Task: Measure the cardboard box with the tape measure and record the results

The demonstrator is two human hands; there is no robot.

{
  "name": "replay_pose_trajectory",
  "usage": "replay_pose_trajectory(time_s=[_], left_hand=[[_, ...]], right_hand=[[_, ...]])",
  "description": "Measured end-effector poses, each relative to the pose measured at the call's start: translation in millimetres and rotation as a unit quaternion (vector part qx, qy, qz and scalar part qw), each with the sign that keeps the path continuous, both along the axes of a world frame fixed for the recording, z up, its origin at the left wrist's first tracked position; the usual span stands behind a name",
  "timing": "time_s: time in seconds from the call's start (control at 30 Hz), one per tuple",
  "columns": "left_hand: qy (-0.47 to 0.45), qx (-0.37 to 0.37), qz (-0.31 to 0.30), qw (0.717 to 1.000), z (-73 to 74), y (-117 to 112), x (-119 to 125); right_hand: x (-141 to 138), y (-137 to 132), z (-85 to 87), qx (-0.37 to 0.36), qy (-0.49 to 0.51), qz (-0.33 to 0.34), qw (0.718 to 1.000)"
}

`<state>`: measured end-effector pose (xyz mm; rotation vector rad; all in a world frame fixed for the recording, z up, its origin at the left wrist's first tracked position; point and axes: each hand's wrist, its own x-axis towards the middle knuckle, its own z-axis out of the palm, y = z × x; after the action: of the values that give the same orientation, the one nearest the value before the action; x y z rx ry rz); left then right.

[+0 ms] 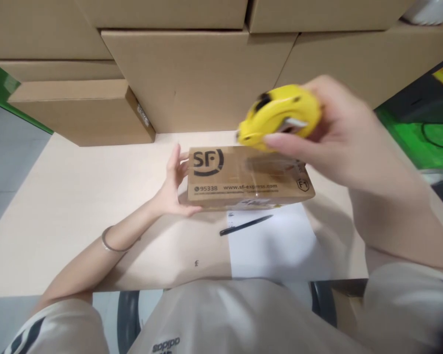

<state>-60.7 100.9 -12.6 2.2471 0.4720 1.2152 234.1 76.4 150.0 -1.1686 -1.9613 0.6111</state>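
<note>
My left hand [177, 189] grips the left end of a small brown cardboard box [236, 172], thumb at its near edge and fingers behind. Printed on the box's face are "SF" and a web address. Above the box's right part, my right hand [317, 132] is closed around a yellow tape measure [284, 115], slightly blurred. No drawn-out blade can be made out. Below the box a black pen [245, 225] lies partly on a white sheet of paper [276, 250].
Large cardboard boxes [192, 78] stand stacked along the table's far side. A flatter carton [77, 113] leans at the back left. The pale table [96, 196] ends just before my body. Green surfaces and dark equipment [421, 93] are at the right.
</note>
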Motion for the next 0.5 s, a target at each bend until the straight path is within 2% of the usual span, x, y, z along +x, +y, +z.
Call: replay_pose_trajectory(time_s=[0.13, 0.2, 0.27, 0.37, 0.43, 0.5], left_hand=[[-0.036, -0.013, -0.018, 0.999, -8.9, 1.3, -0.1], [-0.036, -0.004, -0.013, 0.999, -14.0, 4.2, -3.1], [-0.027, 0.005, -0.003, 1.0, -17.9, 7.8, -7.2], [-0.003, 0.051, 0.012, 0.999, -19.2, 11.9, -12.1], [0.006, 0.086, 0.029, 0.996, -17.3, 12.7, -13.2], [0.008, 0.099, 0.045, 0.994, -14.5, 12.2, -12.8]], right_hand=[[-46.8, 11.7, -0.3, 0.018, -0.111, 0.153, 0.982], [-60.0, 16.2, -4.1, 0.011, -0.142, 0.192, 0.971], [-63.4, 17.9, -7.8, 0.01, -0.165, 0.195, 0.967], [-47.3, 16.2, -8.5, 0.009, -0.185, 0.161, 0.969], [-19.7, 13.5, -5.4, 0.001, -0.204, 0.138, 0.969], [20.0, 10.3, -1.6, -0.014, -0.23, 0.112, 0.967]])
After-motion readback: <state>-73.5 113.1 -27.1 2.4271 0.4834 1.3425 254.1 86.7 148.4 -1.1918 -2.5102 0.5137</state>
